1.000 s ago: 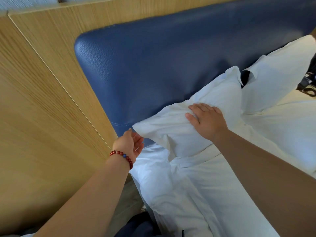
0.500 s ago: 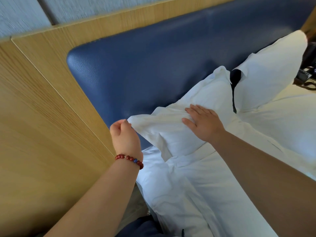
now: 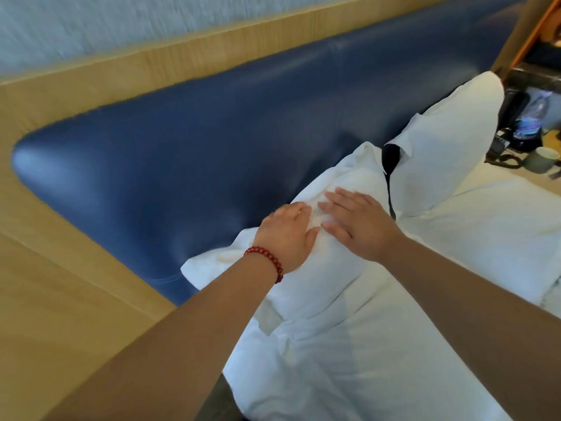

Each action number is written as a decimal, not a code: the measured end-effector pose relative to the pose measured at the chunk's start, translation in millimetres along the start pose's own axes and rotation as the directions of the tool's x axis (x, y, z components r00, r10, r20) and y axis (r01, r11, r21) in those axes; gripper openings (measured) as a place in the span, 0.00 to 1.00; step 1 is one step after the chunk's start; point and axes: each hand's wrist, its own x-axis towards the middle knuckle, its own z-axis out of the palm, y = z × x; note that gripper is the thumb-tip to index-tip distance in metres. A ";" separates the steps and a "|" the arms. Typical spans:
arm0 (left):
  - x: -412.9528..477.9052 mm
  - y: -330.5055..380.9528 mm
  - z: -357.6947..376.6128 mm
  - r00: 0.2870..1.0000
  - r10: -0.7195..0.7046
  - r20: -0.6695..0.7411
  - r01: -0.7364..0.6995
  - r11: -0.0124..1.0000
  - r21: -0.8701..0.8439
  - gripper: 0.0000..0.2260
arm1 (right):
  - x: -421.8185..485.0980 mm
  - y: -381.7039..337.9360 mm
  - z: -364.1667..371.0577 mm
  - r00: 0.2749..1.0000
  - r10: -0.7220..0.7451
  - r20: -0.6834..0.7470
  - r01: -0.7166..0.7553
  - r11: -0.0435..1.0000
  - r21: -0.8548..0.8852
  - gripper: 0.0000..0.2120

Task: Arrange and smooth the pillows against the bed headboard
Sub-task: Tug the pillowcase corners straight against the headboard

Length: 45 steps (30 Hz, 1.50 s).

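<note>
Two white pillows lean against the padded blue headboard (image 3: pixel 230 141). The near pillow (image 3: pixel 318 287) lies under both my hands. My left hand (image 3: pixel 285 235), with a red bead bracelet at the wrist, rests flat on the pillow's upper left part, fingers together. Just to the right of it, my right hand (image 3: pixel 358 223) lies palm down with fingers spread. Neither hand grips the fabric. The far pillow (image 3: pixel 446 156) stands upright further right, with a dark gap between the two pillows.
White bedding (image 3: pixel 379 360) covers the mattress below the pillows. Light wood panelling (image 3: pixel 60 299) frames the headboard at left. At the far right a bedside surface holds a water bottle (image 3: pixel 529 120), a green cup (image 3: pixel 543 159) and dark cables.
My left hand has let go of the near pillow's left corner and moved right onto its top, next to my right hand. The view has swung right.
</note>
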 end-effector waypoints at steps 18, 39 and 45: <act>75.2 23.9 17.4 0.993 -0.102 -0.063 0.068 0.911 -0.406 0.25 | 64.8 101.4 -11.9 0.831 0.114 -0.544 -0.082 0.993 0.083 0.19; 122.0 42.3 2.3 0.985 -0.146 -0.091 0.085 0.871 -0.485 0.25 | 67.1 166.0 -80.6 0.878 0.427 0.216 -0.395 0.393 0.830 0.22; 115.6 43.4 -16.3 0.975 -0.218 0.040 0.158 0.560 -0.813 0.06 | 56.5 160.2 -84.7 0.870 0.448 0.206 -0.380 0.344 0.859 0.14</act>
